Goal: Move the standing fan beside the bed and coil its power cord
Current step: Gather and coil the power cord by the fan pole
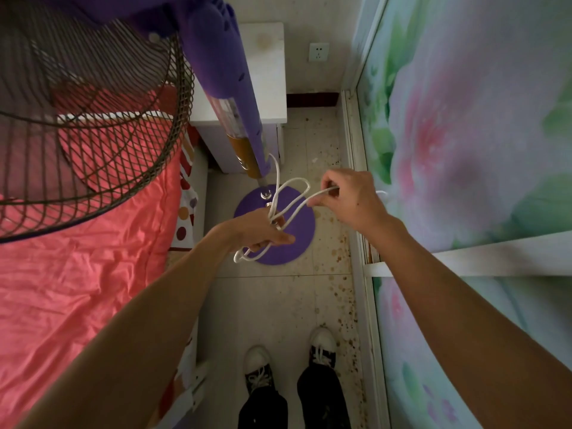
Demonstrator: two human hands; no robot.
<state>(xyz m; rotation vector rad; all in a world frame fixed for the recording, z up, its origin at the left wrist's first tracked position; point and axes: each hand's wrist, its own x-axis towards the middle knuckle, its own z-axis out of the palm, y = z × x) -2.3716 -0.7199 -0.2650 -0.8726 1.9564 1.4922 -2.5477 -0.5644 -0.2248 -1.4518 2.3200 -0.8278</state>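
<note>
The purple standing fan (223,78) stands on the floor between the bed (77,274) and a white nightstand, its wire cage at the upper left and its round purple base (297,239) below my hands. A white power cord (288,193) runs down from the pole. My left hand (260,230) is shut on several loops of the cord, which hang under the palm. My right hand (349,196) pinches a further stretch of the same cord, held out to the right of the left hand.
A white nightstand (266,75) stands behind the fan, with a wall socket (318,52) to its right. A floral sliding wardrobe door (464,150) lines the right side. The tiled floor strip is narrow; my two shoes (291,360) are at the bottom.
</note>
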